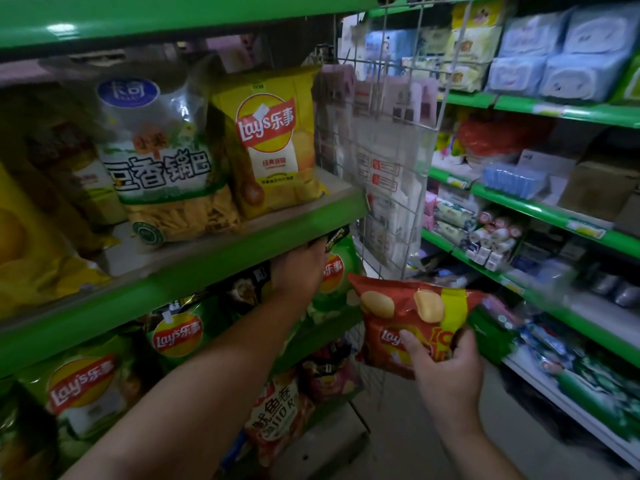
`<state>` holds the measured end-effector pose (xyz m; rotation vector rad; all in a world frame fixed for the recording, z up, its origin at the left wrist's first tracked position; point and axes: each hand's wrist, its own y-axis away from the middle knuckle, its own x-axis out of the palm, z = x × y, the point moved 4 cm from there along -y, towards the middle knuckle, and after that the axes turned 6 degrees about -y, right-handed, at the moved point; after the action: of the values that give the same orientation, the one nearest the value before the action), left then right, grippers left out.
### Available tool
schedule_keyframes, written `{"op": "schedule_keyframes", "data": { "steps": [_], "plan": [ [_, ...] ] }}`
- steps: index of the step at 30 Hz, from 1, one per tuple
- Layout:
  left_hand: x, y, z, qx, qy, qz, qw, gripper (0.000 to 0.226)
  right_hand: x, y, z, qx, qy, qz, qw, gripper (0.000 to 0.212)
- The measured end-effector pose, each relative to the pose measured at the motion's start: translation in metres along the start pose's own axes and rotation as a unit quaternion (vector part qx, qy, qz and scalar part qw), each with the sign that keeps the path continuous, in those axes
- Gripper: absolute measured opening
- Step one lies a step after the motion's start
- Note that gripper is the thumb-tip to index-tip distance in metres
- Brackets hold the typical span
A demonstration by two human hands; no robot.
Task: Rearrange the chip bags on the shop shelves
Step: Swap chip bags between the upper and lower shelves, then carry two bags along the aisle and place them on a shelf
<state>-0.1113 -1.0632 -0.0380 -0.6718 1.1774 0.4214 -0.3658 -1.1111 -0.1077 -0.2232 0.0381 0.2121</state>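
Two hands working with chip bags at shop shelves.
The right hand (pixel 446 372) holds a red crinkly foil Lay's chip bag (pixel 408 320) out in the aisle, thumb pressed on its front and fingers curled behind it. A dark green foil packet (pixel 491 336) sits just behind the bag. The left hand (pixel 299 268) reaches under the green metal shelf edge (pixel 207 258) to a green foil Lay's chip bag (pixel 337 271) on the lower shelf. Its fingertips meet the bag's top, but whether they pinch it cannot be told. A yellow foil Lay's chip bag (pixel 270 140) stands above.
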Motion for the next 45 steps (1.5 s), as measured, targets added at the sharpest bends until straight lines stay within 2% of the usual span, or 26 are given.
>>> {"op": "schedule_keyframes", "data": {
  "steps": [3,6,9,12,14,17,21,25,28,30,31,34,35,36,38,40,42,43,45],
  "plan": [
    [0.001,0.002,0.002,0.011,-0.034,-0.011,0.999,0.047,0.006,0.000,0.002,0.004,0.008,0.022,1.000,0.045],
    [-0.003,0.004,0.009,-0.003,-0.148,-0.059,0.987,0.029,0.011,-0.002,0.003,0.006,0.013,0.037,0.999,0.045],
    [0.002,0.003,0.022,-0.053,-0.207,-0.051,0.976,0.029,0.016,-0.001,0.004,0.006,0.020,0.042,0.999,0.046],
    [-0.003,-0.003,0.021,-0.086,-0.140,-0.108,0.980,0.031,0.023,0.001,0.002,0.010,0.021,0.047,0.999,0.047],
    [0.004,-0.005,0.007,-0.049,-0.076,-0.126,0.988,0.033,0.030,0.001,0.003,0.011,0.020,0.050,0.998,0.046],
    [0.030,-0.001,-0.007,0.003,0.008,-0.039,0.999,0.055,0.038,-0.001,0.005,0.007,0.013,0.063,0.998,0.045],
    [0.040,-0.004,0.010,0.002,0.097,0.029,0.995,0.069,0.042,-0.006,0.012,-0.008,-0.002,0.068,0.998,0.042],
    [0.000,0.027,0.040,0.016,0.079,-0.012,0.997,0.046,0.044,-0.012,0.028,-0.010,-0.058,0.058,0.997,0.039],
    [-0.032,0.079,0.068,0.100,0.183,-0.039,0.977,0.034,0.048,-0.016,0.046,-0.004,-0.094,0.068,0.993,0.052],
    [-0.056,0.107,0.089,0.108,0.229,-0.055,0.966,0.031,0.051,-0.019,0.060,-0.014,-0.117,0.077,0.990,0.054],
    [-0.071,0.115,0.101,0.092,0.252,-0.096,0.959,0.032,0.054,-0.021,0.067,-0.017,-0.130,0.084,0.988,0.056],
    [-0.122,0.117,0.139,-0.014,0.278,-0.319,0.906,0.029,0.064,-0.021,0.087,-0.016,-0.165,0.123,0.979,0.057],
    [-0.134,0.112,0.152,-0.067,0.281,-0.362,0.886,0.041,0.068,-0.020,0.095,-0.015,-0.176,0.140,0.974,0.056],
    [-0.143,0.106,0.163,-0.122,0.292,-0.371,0.873,0.062,0.072,-0.017,0.103,-0.015,-0.187,0.158,0.970,0.055],
    [-0.151,0.085,0.183,-0.208,0.310,-0.320,0.871,0.107,0.080,-0.014,0.117,-0.011,-0.209,0.178,0.962,0.054],
    [-0.151,0.065,0.199,-0.239,0.392,-0.236,0.856,0.135,0.085,-0.011,0.127,-0.014,-0.224,0.182,0.957,0.056],
    [-0.150,0.052,0.209,-0.226,0.516,-0.175,0.808,0.135,0.090,-0.008,0.133,-0.015,-0.225,0.188,0.956,0.064],
    [-0.149,0.048,0.212,-0.221,0.535,-0.165,0.798,0.126,0.092,-0.007,0.134,-0.011,-0.224,0.191,0.956,0.067],
    [-0.149,0.048,0.216,-0.230,0.517,-0.166,0.808,0.109,0.096,-0.005,0.136,-0.003,-0.229,0.200,0.953,0.066]
  ]
}}
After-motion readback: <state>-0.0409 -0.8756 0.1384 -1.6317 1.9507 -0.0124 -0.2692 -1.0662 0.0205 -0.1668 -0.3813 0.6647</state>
